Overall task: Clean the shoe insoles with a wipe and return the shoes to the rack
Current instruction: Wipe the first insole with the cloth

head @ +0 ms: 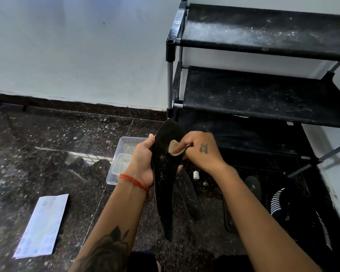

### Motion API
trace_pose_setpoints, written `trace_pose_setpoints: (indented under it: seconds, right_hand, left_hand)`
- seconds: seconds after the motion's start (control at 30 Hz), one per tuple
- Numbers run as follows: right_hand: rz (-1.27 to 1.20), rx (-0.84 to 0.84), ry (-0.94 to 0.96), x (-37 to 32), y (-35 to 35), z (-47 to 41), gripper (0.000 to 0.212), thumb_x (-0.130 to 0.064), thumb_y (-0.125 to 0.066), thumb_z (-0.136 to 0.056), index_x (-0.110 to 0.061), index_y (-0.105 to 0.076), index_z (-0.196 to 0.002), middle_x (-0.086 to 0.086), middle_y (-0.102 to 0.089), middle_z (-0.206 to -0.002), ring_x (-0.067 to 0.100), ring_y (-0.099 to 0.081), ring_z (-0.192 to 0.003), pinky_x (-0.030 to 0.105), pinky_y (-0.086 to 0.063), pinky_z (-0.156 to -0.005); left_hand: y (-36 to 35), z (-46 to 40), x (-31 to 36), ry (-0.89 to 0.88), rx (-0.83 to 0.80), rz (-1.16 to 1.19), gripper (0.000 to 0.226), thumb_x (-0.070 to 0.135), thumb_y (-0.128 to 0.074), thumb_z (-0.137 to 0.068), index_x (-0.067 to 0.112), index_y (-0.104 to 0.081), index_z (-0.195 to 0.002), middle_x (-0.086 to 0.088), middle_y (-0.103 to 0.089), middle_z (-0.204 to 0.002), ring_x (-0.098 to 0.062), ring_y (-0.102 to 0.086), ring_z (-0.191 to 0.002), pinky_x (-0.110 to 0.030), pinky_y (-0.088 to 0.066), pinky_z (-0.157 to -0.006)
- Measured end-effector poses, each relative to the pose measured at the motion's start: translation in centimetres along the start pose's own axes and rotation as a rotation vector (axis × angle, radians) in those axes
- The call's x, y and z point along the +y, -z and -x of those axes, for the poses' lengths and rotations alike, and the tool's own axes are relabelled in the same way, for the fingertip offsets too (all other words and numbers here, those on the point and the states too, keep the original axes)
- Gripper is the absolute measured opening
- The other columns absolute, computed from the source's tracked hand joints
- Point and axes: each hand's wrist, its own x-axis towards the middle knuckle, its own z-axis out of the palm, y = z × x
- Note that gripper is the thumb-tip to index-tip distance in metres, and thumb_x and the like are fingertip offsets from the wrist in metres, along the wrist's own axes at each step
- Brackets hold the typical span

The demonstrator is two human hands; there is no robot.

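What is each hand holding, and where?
Left hand grips the long black insole at its middle edge; right hand pinches a small beige wipe against it.

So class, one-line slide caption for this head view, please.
Left hand holds an insole while right hand rubs it with a wipe beside the rack.

A long black insole (163,173), speckled with pale dust across its middle, stands nearly upright in front of the shoe rack (263,95), toe end up and close to the rack's lower left leg. A small, crumpled, beige-stained wipe (176,148) lies pressed against its upper part. Two more dark insoles (188,195) (251,185) lie flat on the floor just before the rack. Right of them, a black shoe with white stripes (283,205) lies by the rack's base. The rack's two black fabric shelves are dusty.
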Motion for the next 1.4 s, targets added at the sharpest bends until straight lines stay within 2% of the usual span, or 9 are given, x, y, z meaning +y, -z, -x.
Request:
trace_pose_setpoints:
  seconds: [0.13, 0.23, 0.47, 0.7, 0.83, 0.93, 1.13, 1.27, 1.4]
  right_hand:
    - [-0.073, 0.372, -0.038, 0.6, -0.4, -0.5, 0.032, 0.009, -0.057, -0.077, -0.015, -0.075, -0.087, -0.006, -0.064, -0.092, 0.006, -0.058, -0.088, 0.003, -0.041, -0.078]
    - [-0.07, 0.299, 0.032, -0.1, -1.9, -0.5, 0.028, 0.004, -0.061, -0.079, -0.016, -0.075, -0.093, -0.002, -0.066, -0.094, 0.004, -0.056, -0.087, -0.002, -0.036, -0.076]
    - [-0.025, -0.068, 0.039, 0.3, -1.0, -0.2, 0.03, 0.007, -0.062, -0.072, -0.019, -0.076, -0.076, -0.003, -0.07, -0.088, 0.011, -0.066, -0.079, 0.027, -0.056, -0.071]
    - [0.096, 0.591, 0.092, 1.2, -1.0, -0.7, 0.038, 0.011, -0.052, -0.078, -0.014, -0.074, -0.097, 0.004, -0.063, -0.089, 0.02, -0.057, -0.086, 0.015, -0.044, -0.076]
    - [0.176, 0.448, 0.191, 0.9, -2.2, -0.5, 0.037, 0.002, -0.05, -0.088, -0.015, -0.065, -0.117, 0.001, -0.055, -0.092, 0.015, -0.045, -0.092, 0.008, -0.029, -0.077]
    - [0.214, 0.364, -0.018, 2.4, -1.6, -0.7, 0.04, 0.0, -0.049, -0.09, -0.018, -0.06, -0.124, 0.0, -0.053, -0.097, 0.017, -0.049, -0.097, 0.009, -0.028, -0.073]
    - [0.078, 0.611, -0.019, 1.2, -0.9, -0.9, 0.037, 0.005, -0.051, -0.086, -0.014, -0.066, -0.114, 0.003, -0.056, -0.091, 0.007, -0.047, -0.079, -0.001, -0.036, -0.068]
    - [0.161, 0.472, 0.205, 0.0, -2.6, -0.8, 0.034, 0.005, -0.055, -0.081, -0.015, -0.072, -0.102, 0.003, -0.063, -0.085, 0.016, -0.056, -0.079, 0.015, -0.038, -0.072]
    - [0.235, 0.341, 0.074, 1.1, -1.9, -0.5, 0.039, 0.006, -0.051, -0.08, -0.015, -0.071, -0.107, 0.007, -0.065, -0.092, 0.022, -0.058, -0.088, 0.022, -0.043, -0.076]
  left_hand:
    - [-0.1, -0.1, 0.1, 0.012, -0.003, -0.011, 0.06, 0.052, -0.025, -0.099, 0.006, -0.063, -0.102, -0.02, -0.071, -0.087, -0.037, -0.064, -0.083, -0.049, -0.043, -0.084]
    - [-0.2, 0.0, -0.1, 0.019, -0.024, -0.016, 0.06, 0.053, -0.026, -0.098, 0.006, -0.063, -0.1, -0.018, -0.071, -0.084, -0.033, -0.063, -0.082, -0.047, -0.044, -0.083]
    - [0.1, -0.3, 0.0, -0.003, -0.037, -0.073, 0.067, 0.06, -0.024, -0.096, 0.006, -0.063, -0.096, -0.015, -0.071, -0.078, -0.026, -0.067, -0.066, -0.037, -0.056, -0.062]
    - [-0.1, -0.2, 0.0, 0.002, -0.023, -0.093, 0.065, 0.061, -0.028, -0.094, 0.008, -0.061, -0.112, -0.019, -0.066, -0.108, -0.031, -0.063, -0.091, -0.046, -0.048, -0.08]
    - [-0.2, -0.2, -0.2, 0.018, -0.051, -0.117, 0.059, 0.059, -0.033, -0.093, 0.009, -0.065, -0.103, -0.013, -0.069, -0.093, -0.028, -0.063, -0.085, -0.047, -0.048, -0.081]
    - [-0.1, -0.3, -0.3, 0.033, -0.042, -0.102, 0.059, 0.058, -0.034, -0.094, 0.009, -0.065, -0.1, -0.015, -0.071, -0.091, -0.03, -0.065, -0.085, -0.049, -0.047, -0.084]
    - [-0.1, -0.4, -0.1, 0.021, -0.035, -0.067, 0.056, 0.057, -0.031, -0.096, 0.012, -0.064, -0.1, -0.018, -0.067, -0.104, -0.034, -0.063, -0.09, -0.05, -0.046, -0.084]
    - [-0.2, -0.4, -0.2, 0.036, -0.05, -0.052, 0.06, 0.058, -0.029, -0.096, 0.01, -0.063, -0.106, -0.014, -0.068, -0.097, -0.029, -0.062, -0.087, -0.048, -0.046, -0.083]
    - [0.0, -0.3, -0.1, 0.034, -0.03, -0.05, 0.058, 0.057, -0.028, -0.097, 0.012, -0.066, -0.097, -0.015, -0.07, -0.089, -0.03, -0.063, -0.084, -0.049, -0.046, -0.082]
